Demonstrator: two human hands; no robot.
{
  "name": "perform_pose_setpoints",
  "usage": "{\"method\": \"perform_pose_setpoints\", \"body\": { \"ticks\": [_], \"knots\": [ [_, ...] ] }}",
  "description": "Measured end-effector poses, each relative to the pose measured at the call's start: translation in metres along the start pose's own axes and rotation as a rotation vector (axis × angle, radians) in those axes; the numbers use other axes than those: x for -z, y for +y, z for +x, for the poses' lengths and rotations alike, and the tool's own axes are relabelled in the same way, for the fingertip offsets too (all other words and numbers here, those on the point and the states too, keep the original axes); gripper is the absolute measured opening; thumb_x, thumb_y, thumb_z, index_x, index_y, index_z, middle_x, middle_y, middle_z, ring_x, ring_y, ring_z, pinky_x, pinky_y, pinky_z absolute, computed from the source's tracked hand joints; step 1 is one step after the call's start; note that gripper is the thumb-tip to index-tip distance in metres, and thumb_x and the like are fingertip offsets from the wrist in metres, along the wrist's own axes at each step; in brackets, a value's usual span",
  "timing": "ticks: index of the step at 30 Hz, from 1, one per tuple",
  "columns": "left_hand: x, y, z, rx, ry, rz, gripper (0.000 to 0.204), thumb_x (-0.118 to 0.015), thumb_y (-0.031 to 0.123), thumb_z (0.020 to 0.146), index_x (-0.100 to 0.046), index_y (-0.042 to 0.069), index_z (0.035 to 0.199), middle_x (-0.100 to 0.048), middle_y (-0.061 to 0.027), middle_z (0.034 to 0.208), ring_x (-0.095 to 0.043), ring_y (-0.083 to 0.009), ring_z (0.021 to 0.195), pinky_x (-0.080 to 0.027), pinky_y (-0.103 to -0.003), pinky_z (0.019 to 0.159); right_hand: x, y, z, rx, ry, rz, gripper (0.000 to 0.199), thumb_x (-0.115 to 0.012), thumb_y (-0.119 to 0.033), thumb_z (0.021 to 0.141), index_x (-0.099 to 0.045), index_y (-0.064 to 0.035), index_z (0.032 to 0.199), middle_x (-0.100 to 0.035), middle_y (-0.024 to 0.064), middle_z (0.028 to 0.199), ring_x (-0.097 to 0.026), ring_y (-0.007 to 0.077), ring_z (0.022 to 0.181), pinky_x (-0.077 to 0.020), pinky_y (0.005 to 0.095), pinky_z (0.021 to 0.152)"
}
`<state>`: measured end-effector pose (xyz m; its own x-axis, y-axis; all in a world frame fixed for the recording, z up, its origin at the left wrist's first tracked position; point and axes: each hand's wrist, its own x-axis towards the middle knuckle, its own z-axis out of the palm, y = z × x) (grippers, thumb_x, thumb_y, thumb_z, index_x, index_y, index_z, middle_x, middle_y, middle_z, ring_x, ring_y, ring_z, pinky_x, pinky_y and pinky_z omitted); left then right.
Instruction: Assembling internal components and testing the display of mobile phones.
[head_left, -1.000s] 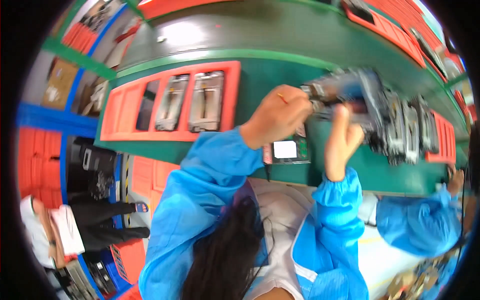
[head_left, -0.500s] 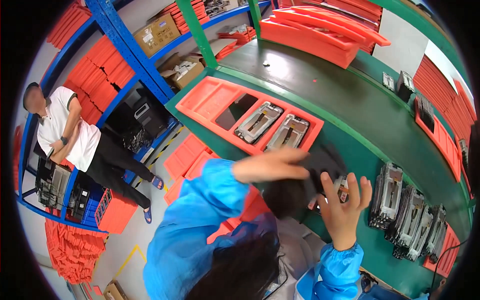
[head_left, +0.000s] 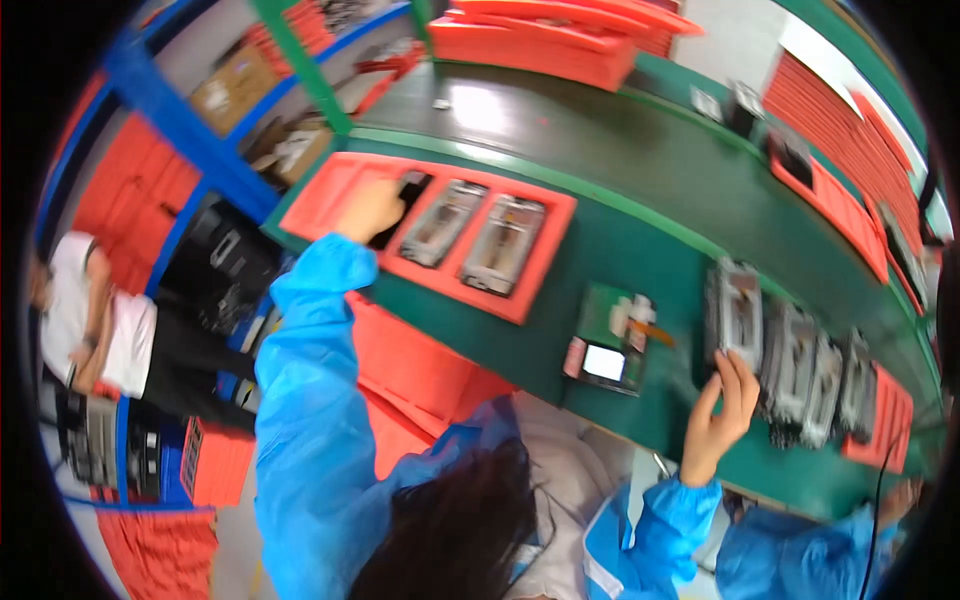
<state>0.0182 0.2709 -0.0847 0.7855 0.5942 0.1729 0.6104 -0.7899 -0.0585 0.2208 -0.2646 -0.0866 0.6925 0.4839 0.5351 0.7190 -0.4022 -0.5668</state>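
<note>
My left hand (head_left: 372,208) is at the left part of a red foam tray (head_left: 545,250), its fingers closed around a dark, flat phone screen (head_left: 412,190); blur hides part of the grip. Beside it, two grey phone frames (head_left: 441,222) (head_left: 503,245) lie in their own slots. Over on the right, my right hand (head_left: 728,405) touches the near end of a stack of phone frames (head_left: 735,305) with its fingertips. Its thumb stands apart from the fingers, and nothing shows between them.
A small fixture with a lit white panel (head_left: 604,363) stands mid-table. More frame stacks (head_left: 800,370) and a red tray (head_left: 885,420) lie to the right. Another person's blue sleeve (head_left: 800,555) is at lower right; a person in white (head_left: 125,320) stands left. A raised shelf (head_left: 560,120) runs behind.
My left hand has moved left into the tray from over the table's middle. My right hand has come to the frame stack. The dark blurred shape over the fixture is gone, and the view has shifted.
</note>
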Motion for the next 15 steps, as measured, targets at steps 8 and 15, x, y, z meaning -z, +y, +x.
{"method": "perform_pose_setpoints", "body": {
  "ticks": [8, 15],
  "knots": [
    [-0.023, 0.001, -0.02, 0.008, 0.199, 0.0, 0.037, -0.055, 0.03, 0.09, -0.059, 0.001, 0.112, -0.063, -0.0216, 0.107, -0.06, -0.0386, 0.095, -0.048, -0.048, 0.08, 0.0, 0.012, 0.022, -0.07, 0.07, -0.43, 0.049, -0.068, -0.016, 0.081, -0.053, -0.0059, 0.127, -0.052, 0.0186, 0.126, -0.051, 0.0371, 0.109, -0.0424, 0.044, 0.092],
    [-0.026, 0.005, -0.021, 0.05, 0.254, -0.078, 0.043, -0.053, 0.03, 0.092, -0.053, 0.003, 0.125, -0.057, -0.0181, 0.122, -0.051, -0.0379, 0.109, -0.04, -0.045, 0.094, -0.003, 0.013, 0.035, -0.17, -0.008, -0.537, 0.062, -0.071, -0.023, 0.078, -0.046, -0.009, 0.133, -0.05, 0.0215, 0.124, -0.05, 0.0388, 0.105, -0.0428, 0.046, 0.091]
  ]
}}
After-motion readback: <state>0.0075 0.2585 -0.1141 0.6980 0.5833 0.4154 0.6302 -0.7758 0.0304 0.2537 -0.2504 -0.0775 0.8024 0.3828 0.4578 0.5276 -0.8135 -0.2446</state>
